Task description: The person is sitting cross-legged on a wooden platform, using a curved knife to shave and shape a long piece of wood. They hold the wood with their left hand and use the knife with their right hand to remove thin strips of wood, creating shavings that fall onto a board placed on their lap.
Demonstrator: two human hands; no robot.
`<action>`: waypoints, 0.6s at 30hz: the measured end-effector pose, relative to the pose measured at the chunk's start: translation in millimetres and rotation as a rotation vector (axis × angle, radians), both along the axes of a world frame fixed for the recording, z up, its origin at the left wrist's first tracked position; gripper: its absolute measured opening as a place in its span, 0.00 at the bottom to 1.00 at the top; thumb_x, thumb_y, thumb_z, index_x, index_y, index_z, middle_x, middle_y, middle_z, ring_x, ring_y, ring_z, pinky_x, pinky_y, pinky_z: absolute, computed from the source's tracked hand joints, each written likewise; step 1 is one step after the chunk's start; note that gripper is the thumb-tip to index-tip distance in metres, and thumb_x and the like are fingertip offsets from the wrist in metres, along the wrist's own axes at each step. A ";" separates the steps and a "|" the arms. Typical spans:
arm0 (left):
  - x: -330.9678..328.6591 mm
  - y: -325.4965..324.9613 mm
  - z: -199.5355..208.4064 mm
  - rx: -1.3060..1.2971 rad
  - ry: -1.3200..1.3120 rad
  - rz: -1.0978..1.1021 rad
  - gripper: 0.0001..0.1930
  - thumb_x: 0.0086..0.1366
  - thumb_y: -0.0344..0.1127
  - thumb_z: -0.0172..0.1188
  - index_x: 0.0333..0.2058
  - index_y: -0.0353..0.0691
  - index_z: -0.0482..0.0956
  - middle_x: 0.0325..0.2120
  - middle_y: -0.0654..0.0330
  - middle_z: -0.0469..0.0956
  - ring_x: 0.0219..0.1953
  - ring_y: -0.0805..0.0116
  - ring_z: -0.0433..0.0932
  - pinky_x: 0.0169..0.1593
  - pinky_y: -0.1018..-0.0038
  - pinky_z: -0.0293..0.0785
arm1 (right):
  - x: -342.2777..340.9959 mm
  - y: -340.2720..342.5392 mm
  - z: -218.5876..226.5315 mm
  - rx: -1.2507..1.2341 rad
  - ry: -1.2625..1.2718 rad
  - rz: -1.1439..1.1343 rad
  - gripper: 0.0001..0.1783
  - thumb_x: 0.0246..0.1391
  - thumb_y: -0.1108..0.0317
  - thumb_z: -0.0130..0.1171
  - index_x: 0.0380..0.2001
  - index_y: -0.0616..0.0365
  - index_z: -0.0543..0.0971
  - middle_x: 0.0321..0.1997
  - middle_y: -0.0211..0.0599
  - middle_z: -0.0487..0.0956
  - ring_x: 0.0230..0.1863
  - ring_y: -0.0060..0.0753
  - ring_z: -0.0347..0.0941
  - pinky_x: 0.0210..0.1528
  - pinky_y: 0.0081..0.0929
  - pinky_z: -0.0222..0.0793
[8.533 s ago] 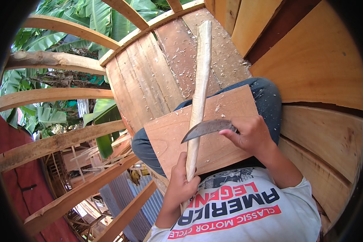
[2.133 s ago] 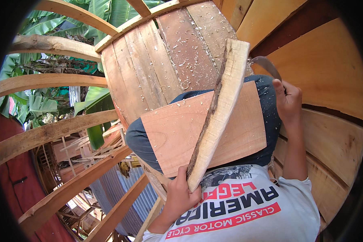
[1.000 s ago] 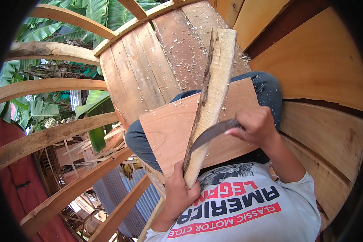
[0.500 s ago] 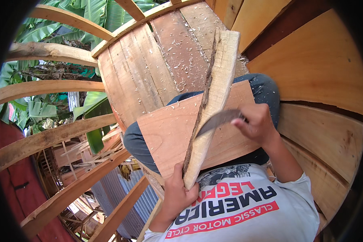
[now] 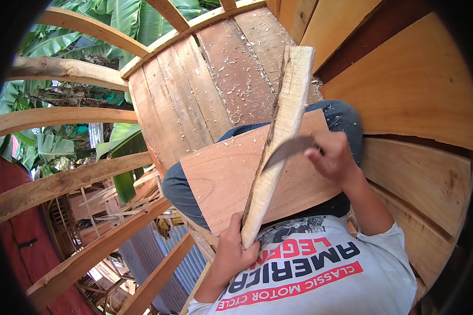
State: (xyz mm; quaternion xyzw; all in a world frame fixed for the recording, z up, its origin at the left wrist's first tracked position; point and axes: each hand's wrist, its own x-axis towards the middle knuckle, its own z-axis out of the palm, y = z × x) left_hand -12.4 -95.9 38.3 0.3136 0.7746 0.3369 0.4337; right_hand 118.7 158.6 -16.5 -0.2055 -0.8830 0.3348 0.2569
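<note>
My left hand (image 5: 235, 252) grips the near end of a long pale piece of wood (image 5: 294, 89) with rough dark bark along its left edge. The piece slants away from my shirt, over a flat reddish-brown board (image 5: 215, 178) lying across my lap. In my right hand (image 5: 333, 160) is a curved knife (image 5: 286, 150), its handle mostly hidden by my closed fingers. The dark blade crosses the middle of the wood, and its tip is by the bark edge. Whether the edge is cutting in cannot be made out.
Wood shavings lie scattered over the plank floor (image 5: 189, 89) beyond my crossed legs. A slatted wooden railing (image 5: 84, 118) runs along the left, with banana leaves (image 5: 126, 26) outside. Plank walls (image 5: 404, 89) close in the right side. Corrugated metal sheets (image 5: 168, 257) show below the railing.
The knife blade has shifted slightly away from me along the wood. The wood's far end has moved slightly right and nearer. My left hand keeps its grip.
</note>
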 end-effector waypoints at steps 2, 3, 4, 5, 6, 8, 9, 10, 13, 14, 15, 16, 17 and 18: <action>-0.2 3.0 1.8 -0.035 -0.037 0.014 0.23 0.44 0.25 0.53 0.43 0.31 0.68 0.18 0.57 0.68 0.20 0.70 0.70 0.26 0.75 0.66 | -1.3 10.1 -5.6 -0.320 0.035 -0.305 0.27 0.60 0.48 0.55 0.17 0.60 0.69 0.14 0.45 0.65 0.15 0.48 0.67 0.19 0.35 0.60; -0.6 2.9 2.3 -0.038 -0.058 -0.023 0.23 0.45 0.25 0.54 0.44 0.31 0.67 0.19 0.52 0.70 0.21 0.63 0.73 0.28 0.73 0.68 | -1.8 10.7 -2.5 -0.264 0.076 -0.339 0.28 0.60 0.48 0.56 0.17 0.60 0.69 0.14 0.44 0.65 0.15 0.48 0.66 0.18 0.35 0.60; -0.3 1.6 2.0 -0.040 -0.078 -0.059 0.23 0.46 0.25 0.54 0.44 0.31 0.67 0.20 0.48 0.72 0.22 0.56 0.76 0.29 0.70 0.71 | -2.0 10.6 -0.4 -0.209 0.117 -0.373 0.28 0.59 0.48 0.56 0.16 0.59 0.68 0.13 0.44 0.64 0.15 0.49 0.66 0.18 0.35 0.60; -0.5 0.6 1.5 -0.043 -0.099 -0.096 0.23 0.47 0.26 0.55 0.45 0.31 0.67 0.22 0.44 0.75 0.24 0.49 0.79 0.30 0.68 0.73 | 3.0 7.4 -7.9 -0.015 0.151 -0.150 0.27 0.59 0.49 0.56 0.16 0.59 0.69 0.13 0.45 0.65 0.15 0.50 0.66 0.18 0.34 0.60; -1.3 0.2 -0.6 -0.041 -0.090 -0.088 0.23 0.47 0.26 0.54 0.45 0.31 0.67 0.22 0.44 0.74 0.23 0.50 0.79 0.30 0.68 0.73 | 4.1 4.7 -10.0 0.004 0.102 -0.073 0.27 0.59 0.49 0.57 0.16 0.59 0.69 0.13 0.45 0.65 0.15 0.50 0.66 0.18 0.34 0.60; -4.6 0.1 -4.1 -0.037 -0.072 -0.073 0.22 0.47 0.26 0.54 0.44 0.31 0.67 0.21 0.45 0.74 0.23 0.51 0.78 0.30 0.69 0.73 | 4.9 1.7 -11.9 0.043 0.000 0.078 0.27 0.58 0.50 0.58 0.15 0.59 0.68 0.14 0.46 0.66 0.15 0.50 0.67 0.17 0.34 0.60; -7.7 1.3 -4.0 -0.007 -0.054 -0.083 0.22 0.47 0.24 0.54 0.44 0.32 0.67 0.20 0.51 0.72 0.23 0.60 0.77 0.29 0.71 0.71 | 3.1 1.2 -12.8 -0.015 -0.018 0.026 0.27 0.56 0.50 0.60 0.15 0.59 0.68 0.14 0.46 0.68 0.16 0.51 0.67 0.17 0.34 0.60; -9.2 2.0 -5.4 -0.006 -0.155 -0.048 0.23 0.44 0.25 0.54 0.43 0.33 0.67 0.21 0.55 0.70 0.23 0.65 0.73 0.30 0.73 0.68 | 4.4 -0.2 -17.9 -0.052 -0.010 -0.027 0.27 0.55 0.49 0.60 0.15 0.59 0.69 0.14 0.45 0.68 0.16 0.50 0.67 0.17 0.34 0.60; -13.3 0.8 -14.1 0.052 -0.417 -0.009 0.24 0.41 0.25 0.56 0.42 0.35 0.67 0.25 0.66 0.64 0.26 0.76 0.63 0.31 0.79 0.62 | 5.7 -9.7 -24.6 -0.156 0.021 -0.089 0.28 0.52 0.47 0.63 0.15 0.60 0.69 0.13 0.44 0.67 0.15 0.49 0.67 0.18 0.34 0.60; -15.0 1.3 -16.2 0.102 -0.503 -0.015 0.23 0.43 0.26 0.57 0.42 0.35 0.67 0.25 0.66 0.64 0.25 0.77 0.63 0.30 0.79 0.62 | 5.4 -14.9 -21.2 -0.183 0.030 -0.052 0.28 0.51 0.46 0.64 0.15 0.60 0.70 0.13 0.43 0.66 0.15 0.48 0.67 0.18 0.34 0.61; -15.0 3.8 -20.0 0.161 -0.593 -0.019 0.23 0.45 0.26 0.59 0.43 0.34 0.67 0.25 0.67 0.64 0.25 0.77 0.63 0.29 0.79 0.62 | 5.9 -18.0 -18.1 -0.203 0.033 -0.011 0.28 0.49 0.45 0.65 0.16 0.60 0.70 0.12 0.43 0.66 0.15 0.47 0.67 0.18 0.34 0.61; -15.3 6.9 -22.2 0.222 -0.683 -0.024 0.22 0.47 0.26 0.61 0.43 0.34 0.67 0.25 0.67 0.64 0.25 0.78 0.63 0.28 0.80 0.61 | 3.7 -20.3 -15.9 -0.186 0.020 0.008 0.29 0.48 0.45 0.65 0.16 0.60 0.71 0.12 0.42 0.66 0.14 0.46 0.67 0.18 0.34 0.61; -15.9 12.3 -22.3 0.192 -0.773 -0.014 0.21 0.49 0.27 0.61 0.43 0.34 0.67 0.25 0.67 0.64 0.24 0.79 0.63 0.27 0.81 0.61 | 1.7 -22.0 -13.3 -0.166 0.002 0.022 0.29 0.47 0.44 0.66 0.16 0.60 0.71 0.12 0.42 0.66 0.14 0.45 0.67 0.18 0.34 0.61; -17.5 18.3 -20.6 0.161 -0.863 -0.004 0.20 0.52 0.29 0.61 0.44 0.34 0.67 0.24 0.67 0.63 0.23 0.79 0.63 0.26 0.81 0.60 | -0.2 -23.8 -10.2 -0.145 -0.016 0.036 0.29 0.46 0.43 0.67 0.16 0.60 0.72 0.11 0.41 0.66 0.14 0.45 0.67 0.18 0.33 0.62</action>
